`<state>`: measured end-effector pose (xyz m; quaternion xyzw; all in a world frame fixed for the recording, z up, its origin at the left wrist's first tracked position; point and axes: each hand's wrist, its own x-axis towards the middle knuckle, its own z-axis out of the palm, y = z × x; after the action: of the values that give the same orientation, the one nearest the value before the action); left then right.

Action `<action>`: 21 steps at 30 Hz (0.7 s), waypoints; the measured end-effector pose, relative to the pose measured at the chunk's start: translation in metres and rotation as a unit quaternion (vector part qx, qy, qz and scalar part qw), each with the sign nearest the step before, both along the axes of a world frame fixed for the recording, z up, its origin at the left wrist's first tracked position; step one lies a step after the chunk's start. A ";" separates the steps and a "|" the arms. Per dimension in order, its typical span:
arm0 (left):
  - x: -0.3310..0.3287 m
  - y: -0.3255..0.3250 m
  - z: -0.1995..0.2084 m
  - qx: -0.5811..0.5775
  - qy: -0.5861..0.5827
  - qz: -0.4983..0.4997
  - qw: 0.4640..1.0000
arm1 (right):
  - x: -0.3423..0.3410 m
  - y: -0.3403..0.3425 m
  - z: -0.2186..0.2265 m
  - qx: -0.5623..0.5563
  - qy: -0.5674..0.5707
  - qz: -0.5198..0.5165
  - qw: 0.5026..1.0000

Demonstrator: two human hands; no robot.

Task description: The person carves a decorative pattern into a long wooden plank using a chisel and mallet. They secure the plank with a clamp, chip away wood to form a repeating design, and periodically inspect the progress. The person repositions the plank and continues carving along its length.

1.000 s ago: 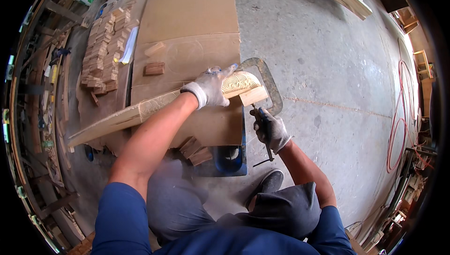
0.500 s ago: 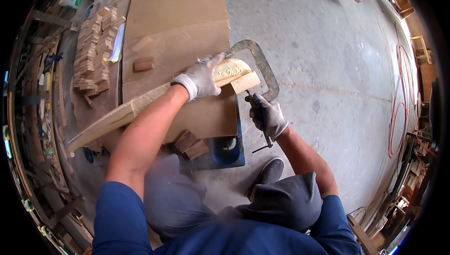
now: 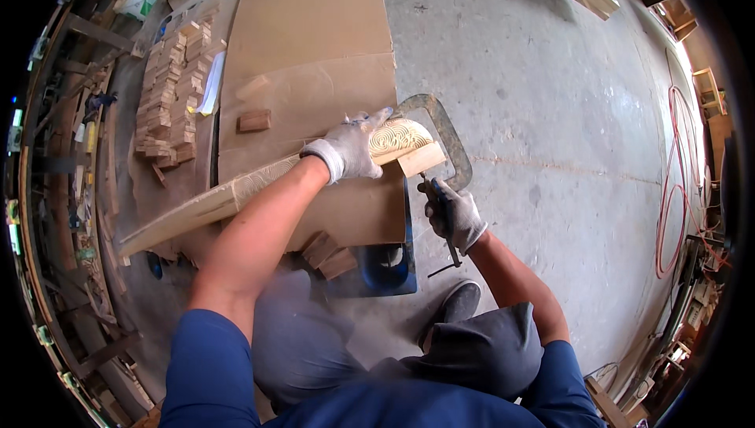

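Note:
A long pale wooden board with a swirl-carved, rounded end lies across the cardboard-covered bench. My left hand, in a light work glove, grips the board near that end, its fingers reaching toward the top of a metal C-clamp. The clamp's frame curves around the rounded end. A small wooden block sits against the board's near edge, at the tip of the clamp's screw. My gloved right hand is wrapped round the screw end of the clamp, below the block.
Brown cardboard covers the bench. Stacked small wood blocks stand at the left, a single block lies behind the board, and loose blocks rest at the near edge beside a blue plastic support. Red hose hangs far right.
The view has shifted a little, so the scene sits slightly lower and further right. Both hands keep their hold, and the board, block and clamp stay together.

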<state>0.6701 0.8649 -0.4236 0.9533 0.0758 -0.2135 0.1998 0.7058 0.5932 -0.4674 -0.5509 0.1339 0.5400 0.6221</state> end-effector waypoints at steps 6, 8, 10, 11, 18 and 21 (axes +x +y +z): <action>0.036 0.028 -0.030 0.032 -0.012 -0.113 0.993 | -0.004 -0.002 -0.002 -0.007 -0.020 0.017 1.000; 0.054 0.031 -0.055 -0.024 -0.028 -0.011 0.999 | -0.003 -0.001 -0.001 -0.002 -0.018 0.019 1.000; 0.067 0.026 -0.068 -0.082 -0.023 0.050 0.995 | -0.003 -0.001 -0.001 -0.002 -0.026 0.026 0.999; 0.073 0.020 -0.070 -0.111 -0.020 0.078 0.991 | -0.004 -0.002 -0.001 -0.004 -0.036 0.031 0.999; 0.075 -0.001 -0.037 -0.174 0.057 0.187 0.965 | -0.003 -0.007 -0.006 0.013 -0.013 0.025 1.000; 0.076 -0.002 -0.045 -0.156 0.038 0.193 0.968 | -0.003 -0.006 -0.007 0.014 -0.004 0.026 1.000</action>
<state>0.7460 0.8628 -0.4685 0.8687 0.2322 -0.2164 0.3803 0.7030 0.5876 -0.4742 -0.5477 0.1093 0.5551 0.6164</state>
